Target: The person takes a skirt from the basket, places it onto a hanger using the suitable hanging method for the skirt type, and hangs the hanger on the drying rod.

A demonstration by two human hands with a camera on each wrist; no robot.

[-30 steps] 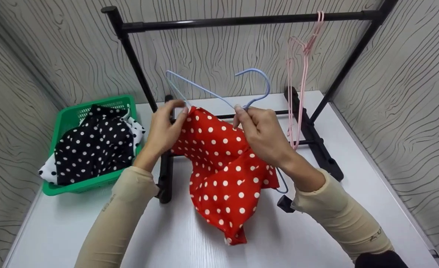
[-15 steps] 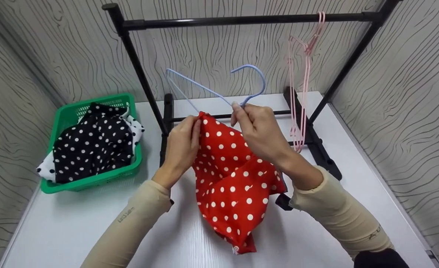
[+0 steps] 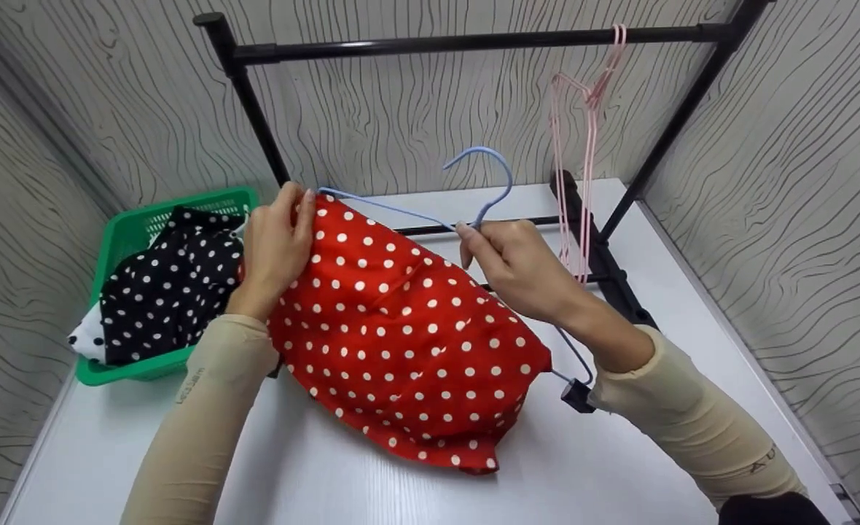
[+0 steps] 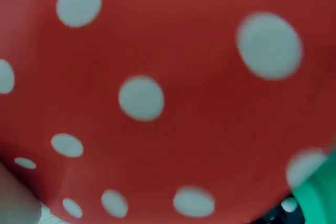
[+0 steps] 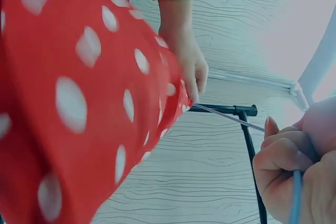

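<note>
In the head view my right hand (image 3: 521, 262) grips a blue clothes hanger (image 3: 479, 149) at the base of its hook. A red garment with white dots (image 3: 393, 350) is spread across the hanger, its exact kind unclear. With my left hand (image 3: 277, 237) I pinch its upper left corner, close to the hanger's left end. Past the garment's lower right side the other end of the hanger sticks out. Red cloth (image 4: 184, 129) fills most of the left wrist view. The right wrist view has my right hand (image 5: 294, 161) curled round the hanger wire.
At the left, a green basket (image 3: 138, 375) contains a black garment with white dots (image 3: 171, 292) and white dotted cloth (image 3: 91, 335). A black clothes rack (image 3: 430, 45) stands behind my hands, with pink hangers (image 3: 592, 95) on its bar. Patterned walls surround the white table (image 3: 372, 503).
My left hand has drawn the garment's corner up and left toward the hanger's end. The red cloth, bunched before, is now spread wide, and more of the hanger's left arm is covered.
</note>
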